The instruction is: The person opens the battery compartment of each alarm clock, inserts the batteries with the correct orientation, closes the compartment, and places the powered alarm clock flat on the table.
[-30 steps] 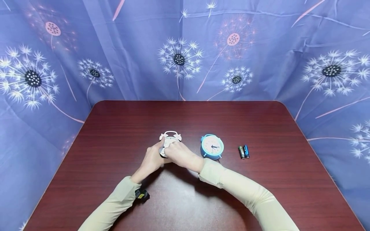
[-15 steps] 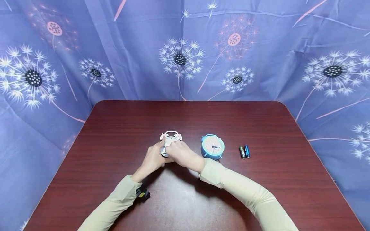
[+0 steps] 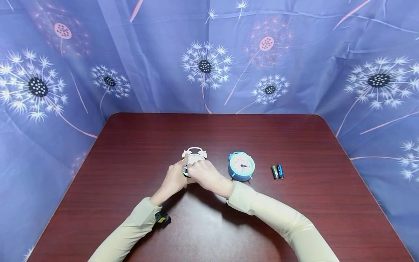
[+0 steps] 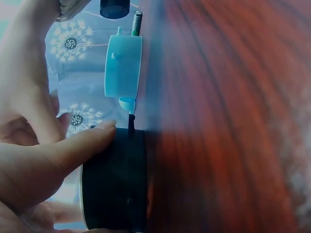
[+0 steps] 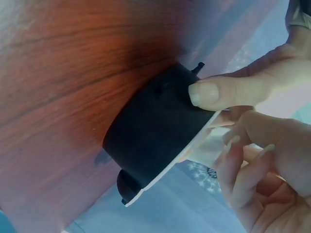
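Note:
A twin-bell alarm clock (image 3: 195,158) lies on the table, its pale side up and bells away from me. Its black side wall (image 5: 150,121) shows in both wrist views. My left hand (image 3: 174,179) grips the clock, the thumb (image 4: 95,139) along its edge. My right hand (image 3: 205,174) is over the pale side with curled fingers (image 5: 233,165), covering much of it. Whether these pinch a small part of the clock is hidden. To the right stands a light-blue alarm clock (image 3: 241,166), dial showing; its blue side (image 4: 124,65) is in the left wrist view.
Two batteries lie side by side right of the blue clock, one green and dark (image 3: 274,172), one blue (image 3: 280,171). The reddish-brown table (image 3: 209,229) reaches to a blue curtain (image 3: 157,72) with dandelions. A black device (image 3: 162,219) sits at my left wrist.
The head view has shifted slightly. Both hands stay at the twin-bell clock, with only slight movement of my right hand over it. The blue clock and batteries have not moved on the table.

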`<control>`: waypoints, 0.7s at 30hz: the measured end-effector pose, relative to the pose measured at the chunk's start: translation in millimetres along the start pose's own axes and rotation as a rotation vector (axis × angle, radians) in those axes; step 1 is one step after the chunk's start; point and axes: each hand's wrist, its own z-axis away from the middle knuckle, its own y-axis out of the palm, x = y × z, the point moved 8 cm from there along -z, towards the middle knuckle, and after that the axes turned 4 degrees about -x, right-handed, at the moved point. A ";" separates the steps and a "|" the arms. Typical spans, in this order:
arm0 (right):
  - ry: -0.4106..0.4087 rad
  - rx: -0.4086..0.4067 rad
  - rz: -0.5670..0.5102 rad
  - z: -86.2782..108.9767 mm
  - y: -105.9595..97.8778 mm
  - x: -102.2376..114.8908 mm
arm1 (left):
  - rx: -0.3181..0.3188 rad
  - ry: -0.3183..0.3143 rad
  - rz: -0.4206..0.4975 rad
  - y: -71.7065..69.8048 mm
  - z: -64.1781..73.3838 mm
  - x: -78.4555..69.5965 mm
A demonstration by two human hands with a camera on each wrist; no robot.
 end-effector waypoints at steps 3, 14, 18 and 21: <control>0.024 -0.026 0.019 3.2 -5.9 -1.2 | -0.006 0.001 0.002 -1.6 1.3 -1.7; 0.091 -0.179 -0.081 21.6 -21.5 -8.9 | -0.050 0.026 0.019 -6.0 4.4 -3.5; 0.104 -0.206 -0.103 29.6 -23.3 -10.5 | -0.044 0.018 0.030 -4.7 3.8 -2.0; 0.110 -0.227 -0.127 34.9 -26.4 -11.1 | -0.036 0.016 0.033 -4.0 3.6 -2.2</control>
